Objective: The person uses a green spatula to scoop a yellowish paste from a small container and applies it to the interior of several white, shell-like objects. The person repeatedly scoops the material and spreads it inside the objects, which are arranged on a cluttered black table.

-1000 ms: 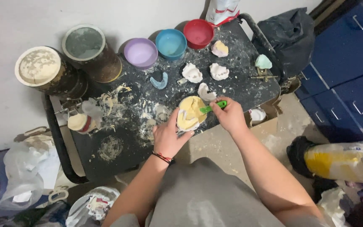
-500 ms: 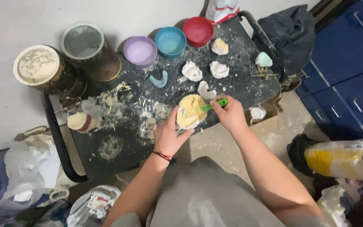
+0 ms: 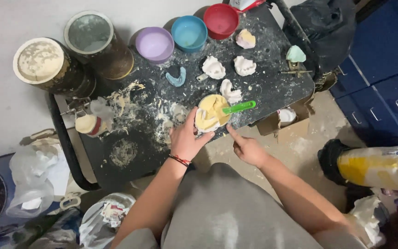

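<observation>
While the left hand (image 3: pixel 186 140) cups a small mixing bowl (image 3: pixel 209 116) at its near side, fingers wrapped against the rim, the bowl sits at the front edge of a black, plaster-spattered cart top (image 3: pixel 272 87); contents: pale yellow paste, filling most of the bowl; a green-handled spatula (image 3: pixel 238 108) lies in it, handle pointing right, no hand on it. Right hand (image 3: pixel 248 150): just below and right of the bowl, off the cart edge, loosely half-curled with the index finger stretched toward the bowl, holding nothing; a red and black band circles the left wrist.

Items on the cart top, back row: purple bowl (image 3: pixel 154 44); blue bowl (image 3: pixel 189 33); red bowl (image 3: pixel 220 20). Middle: four white plaster casts, one (image 3: pixel 213 68) left of another (image 3: pixel 244 66), a third (image 3: pixel 230 91) just beside the mixing bowl, a yellowish one (image 3: pixel 245 39) near the red bowl; a blue curved tray (image 3: pixel 177 78); a pale green cast (image 3: pixel 295 54) at the right edge. Left side: two large round tins, one with a crusted lid (image 3: pixel 41 61), one with a grey lid (image 3: pixel 89 32); a small stained jar (image 3: pixel 88 124) near dried spills.

Floor, right: a cardboard box (image 3: pixel 286 122); a yellow and white sack (image 3: pixel 378 166); blue drawers (image 3: pixel 383 78).
</observation>
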